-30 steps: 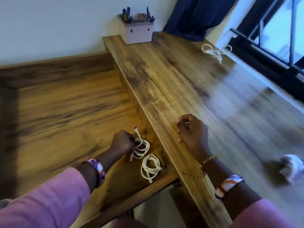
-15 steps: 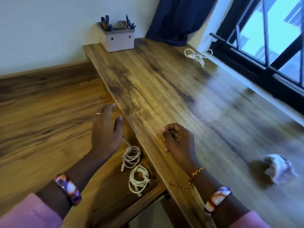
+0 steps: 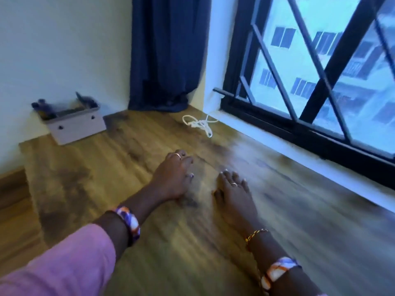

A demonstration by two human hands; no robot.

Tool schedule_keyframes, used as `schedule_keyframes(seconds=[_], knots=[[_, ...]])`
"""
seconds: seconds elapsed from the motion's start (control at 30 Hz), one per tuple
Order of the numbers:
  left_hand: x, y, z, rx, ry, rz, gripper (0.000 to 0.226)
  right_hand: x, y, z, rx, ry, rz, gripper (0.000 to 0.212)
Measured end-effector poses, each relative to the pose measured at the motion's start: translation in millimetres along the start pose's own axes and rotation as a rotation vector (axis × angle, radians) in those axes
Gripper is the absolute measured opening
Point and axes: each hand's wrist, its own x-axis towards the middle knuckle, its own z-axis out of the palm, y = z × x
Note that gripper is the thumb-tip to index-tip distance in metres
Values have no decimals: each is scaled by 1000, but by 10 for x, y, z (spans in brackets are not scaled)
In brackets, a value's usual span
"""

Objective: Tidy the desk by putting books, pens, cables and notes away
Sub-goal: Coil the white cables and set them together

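Note:
A loose white cable lies tangled on the wooden desk at the far side, near the window sill. My left hand reaches forward over the desk's middle, fingers loosely bent, holding nothing. My right hand is stretched flat beside it, fingers straight, also empty. Both hands are well short of the cable. A pale organizer box with pens stands at the back left against the wall.
A dark blue curtain hangs into the back corner behind the cable. A black-framed window and its sill run along the desk's right side. The lower shelf shows at the far left edge.
The view has swung up and right, away from the lower shelf and the two coiled cables. My left hand rose from the shelf over the desk. My right fist has opened and moved forward.

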Motion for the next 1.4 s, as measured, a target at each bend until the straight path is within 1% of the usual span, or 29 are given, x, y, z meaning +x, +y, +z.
schedule_keyframes(seconds=[0.1, 0.13, 0.2, 0.23, 0.3, 0.37, 0.43, 0.5, 0.57, 0.63, 0.7, 0.8, 0.83, 0.87, 0.93, 0.97, 1.03, 1.07, 1.1, 1.13, 1.17, 1.23, 1.27, 1.3, 1.33, 1.37, 1.4], knots=[[663, -31, 110, 31, 10, -58, 52, 145, 6, 76, -31, 6, 14, 62], [857, -20, 156, 35, -3, -78, 59, 142, 14, 112, -43, 43, 20, 63], [1169, 11, 208, 31, -19, -83, 73, 121, 19, 183, -79, 135, 22, 58], [1319, 18, 237, 30, -32, -74, 77, 137, 36, 206, -84, 166, 33, 54], [1510, 6, 292, 59, -94, -75, 74, 171, 46, 216, -54, 206, 59, 51], [1501, 30, 325, 102, -131, -103, 56, 186, 41, 214, -45, 270, 53, 50], [1258, 118, 345, 179, -86, -151, 38, 166, 39, 221, 26, 312, 36, 50], [902, 214, 342, 280, -60, -121, 33, 134, 31, 125, 211, 296, 62, 59], [472, 298, 301, 259, -35, -78, 30, 82, 19, 22, 371, 323, 109, 66], [15, 398, 197, 199, -71, -75, 32, 18, -12, -38, 337, 389, 85, 65], [-406, 506, 170, 250, -113, -62, 40, -85, -103, -29, 251, 364, -4, 59], [-951, 540, 156, 376, -118, 2, 51, -420, -360, -22, 204, 190, -87, 56], [-1085, 518, 143, 370, -120, 47, 53, -558, -434, -15, 240, 177, -85, 53], [-1193, 514, 145, 362, -87, 99, 53, -684, -488, -14, 299, 191, -72, 48], [-1508, 545, 56, 284, -139, 138, 45, -983, -617, -18, 431, 237, 1, 39], [-1680, 522, 103, 266, -94, 158, 43, -1132, -682, -24, 522, 271, 56, 33], [-2070, 488, 93, 78, 11, 181, 44, -1404, -806, -15, 730, 305, 190, 21], [-2289, 463, 21, -93, 92, 192, 45, -1563, -895, -24, 831, 300, 243, 22], [-2460, 434, -40, -313, 124, 173, 44, -1711, -973, -32, 934, 288, 273, 25], [-2620, 417, -121, -531, 124, 115, 39, -1868, -1055, -63, 1029, 281, 279, 27], [-2731, 396, -197, -770, 97, -31, 31, -2009, -1129, -116, 1106, 271, 271, 26], [-2895, 371, -384, -1280, 9, -406, 19, -2270, -1284, -316, 1190, 238, 229, 22], [-2950, 354, -513, -1500, -63, -524, 18, -2391, -1367, -440, 1191, 233, 188, 21], [-3001, 359, -681, -1661, -153, -568, 29, -2511, -1436, -573, 1167, 235, 125, 20], [-3035, 369, -849, -1767, -256, -553, 41, -2613, -1496, -706, 1110, 232, 54, 20], [-3063, 386, -997, -1823, -339, -505, 46, -2699, -1543, -840, 1032, 217, -17, 22], [-3120, 446, -1169, -1838, -387, -446, 43, -2802, -1589, -982, 943, 196, -86, 26]])
